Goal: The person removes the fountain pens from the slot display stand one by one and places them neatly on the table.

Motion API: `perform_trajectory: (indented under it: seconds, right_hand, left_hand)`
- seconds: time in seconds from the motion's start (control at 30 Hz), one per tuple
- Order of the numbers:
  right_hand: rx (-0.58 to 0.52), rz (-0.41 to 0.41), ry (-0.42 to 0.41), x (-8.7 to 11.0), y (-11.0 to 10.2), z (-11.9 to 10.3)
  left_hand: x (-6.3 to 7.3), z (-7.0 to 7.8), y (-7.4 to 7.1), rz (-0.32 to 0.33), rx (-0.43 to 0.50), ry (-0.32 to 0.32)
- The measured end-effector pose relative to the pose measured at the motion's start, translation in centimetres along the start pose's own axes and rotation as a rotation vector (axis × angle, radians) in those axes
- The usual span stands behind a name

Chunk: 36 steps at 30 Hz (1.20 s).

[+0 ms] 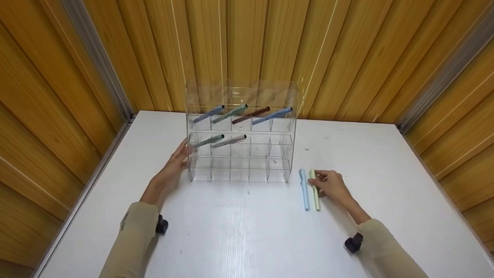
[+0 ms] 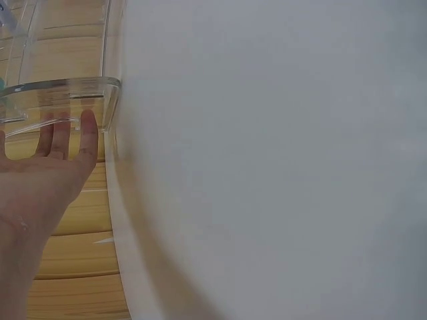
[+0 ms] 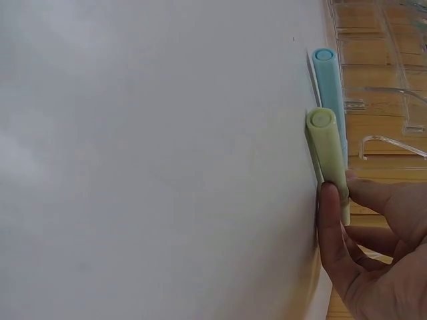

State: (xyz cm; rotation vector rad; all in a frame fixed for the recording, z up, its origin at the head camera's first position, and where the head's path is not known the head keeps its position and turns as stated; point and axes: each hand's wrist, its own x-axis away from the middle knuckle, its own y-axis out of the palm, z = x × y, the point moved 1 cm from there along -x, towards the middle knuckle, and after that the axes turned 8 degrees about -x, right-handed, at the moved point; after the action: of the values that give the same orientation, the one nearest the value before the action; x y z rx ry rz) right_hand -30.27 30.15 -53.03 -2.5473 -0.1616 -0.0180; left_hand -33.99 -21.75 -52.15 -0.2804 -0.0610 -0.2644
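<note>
A clear acrylic pen rack (image 1: 241,162) stands upright on the table with several pens slanting in its top and middle tiers. My left hand (image 1: 179,156) is at the rack's left side, its fairly straight fingers (image 2: 88,133) touching the clear side panel. Over on the right, my right hand (image 1: 332,185) pinches a light green pen (image 1: 316,195) between thumb and fingers. The pen lies close along the white tabletop, as the right wrist view shows its end (image 3: 323,121). Just left of it lies a light blue pen (image 1: 305,193), roughly parallel.
In the rack's top tier are a blue pen (image 1: 208,114), a green pen (image 1: 230,114), a dark red pen (image 1: 251,115) and another blue pen (image 1: 272,116). A dark green pen (image 1: 208,141) and a greyish pen (image 1: 229,141) occupy the middle tier. Wood-patterned walls (image 1: 247,46) enclose the table.
</note>
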Motion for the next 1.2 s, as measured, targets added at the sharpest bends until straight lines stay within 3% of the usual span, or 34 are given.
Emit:
perform_trajectory:
  seconds: [0.47,0.83,1.2]
  right_hand:
    - [-0.052,-0.033,-0.010,0.3,-0.8,-0.3]
    - [-0.245,-0.020,-0.055,0.8,-2.5,-1.1]
    - [-0.250,0.027,-0.109,1.0,-1.7,-3.5]
  left_hand:
    - [-0.2,0.4,-0.1,0.009,0.020,0.004]
    - [0.0,0.2,0.0,0.013,0.014,-0.009]
    - [0.0,0.3,0.1,0.023,0.013,-0.024]
